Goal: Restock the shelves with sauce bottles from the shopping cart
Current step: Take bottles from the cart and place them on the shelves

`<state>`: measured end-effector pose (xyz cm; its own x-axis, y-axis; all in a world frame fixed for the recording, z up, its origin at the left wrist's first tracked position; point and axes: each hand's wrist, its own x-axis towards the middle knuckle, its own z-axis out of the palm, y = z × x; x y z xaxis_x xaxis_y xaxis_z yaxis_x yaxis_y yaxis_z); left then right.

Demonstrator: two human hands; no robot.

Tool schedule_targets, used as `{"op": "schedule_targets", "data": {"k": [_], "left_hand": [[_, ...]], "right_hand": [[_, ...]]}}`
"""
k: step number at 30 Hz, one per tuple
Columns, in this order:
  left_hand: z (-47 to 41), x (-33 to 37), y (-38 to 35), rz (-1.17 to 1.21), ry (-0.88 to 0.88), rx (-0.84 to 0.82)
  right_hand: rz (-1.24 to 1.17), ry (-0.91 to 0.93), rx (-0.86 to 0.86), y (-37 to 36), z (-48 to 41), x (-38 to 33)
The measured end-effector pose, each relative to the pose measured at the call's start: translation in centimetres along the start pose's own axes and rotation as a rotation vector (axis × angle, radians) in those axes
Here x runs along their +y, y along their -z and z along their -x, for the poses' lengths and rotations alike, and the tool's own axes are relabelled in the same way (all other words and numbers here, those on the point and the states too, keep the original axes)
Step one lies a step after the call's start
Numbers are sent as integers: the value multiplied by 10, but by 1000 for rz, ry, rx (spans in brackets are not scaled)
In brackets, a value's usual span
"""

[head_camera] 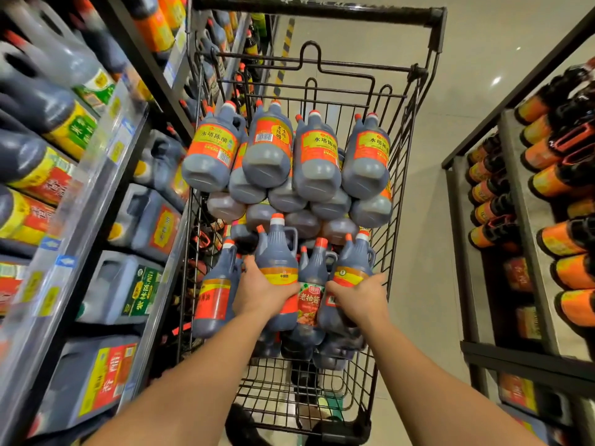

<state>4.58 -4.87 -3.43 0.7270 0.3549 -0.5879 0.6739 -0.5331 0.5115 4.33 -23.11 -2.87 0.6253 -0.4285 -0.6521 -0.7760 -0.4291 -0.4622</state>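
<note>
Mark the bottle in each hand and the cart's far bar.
left-hand bottle (277, 252): head view, dark body above label.
right-hand bottle (354, 257): head view, dark shoulder above label.
cart's far bar (315, 10): head view, middle of bar.

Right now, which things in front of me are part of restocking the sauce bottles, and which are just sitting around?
In the job: left hand gripping a handled bottle; right hand gripping a second bottle; stacked bottles; shopping cart; left shelves.
Just there: shelved square jugs; right rack, probably; floor; striped floor marking.
</note>
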Motion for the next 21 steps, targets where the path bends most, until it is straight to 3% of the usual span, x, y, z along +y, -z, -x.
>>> {"op": "schedule_targets", "data": {"k": [8, 21], "left_hand": [[29, -6, 41, 146, -128, 82], [115, -12, 145, 381, -489, 279]], "right_hand": [[-20, 183, -25, 18, 41, -7], [-25, 616, 130, 37, 157, -61]]}}
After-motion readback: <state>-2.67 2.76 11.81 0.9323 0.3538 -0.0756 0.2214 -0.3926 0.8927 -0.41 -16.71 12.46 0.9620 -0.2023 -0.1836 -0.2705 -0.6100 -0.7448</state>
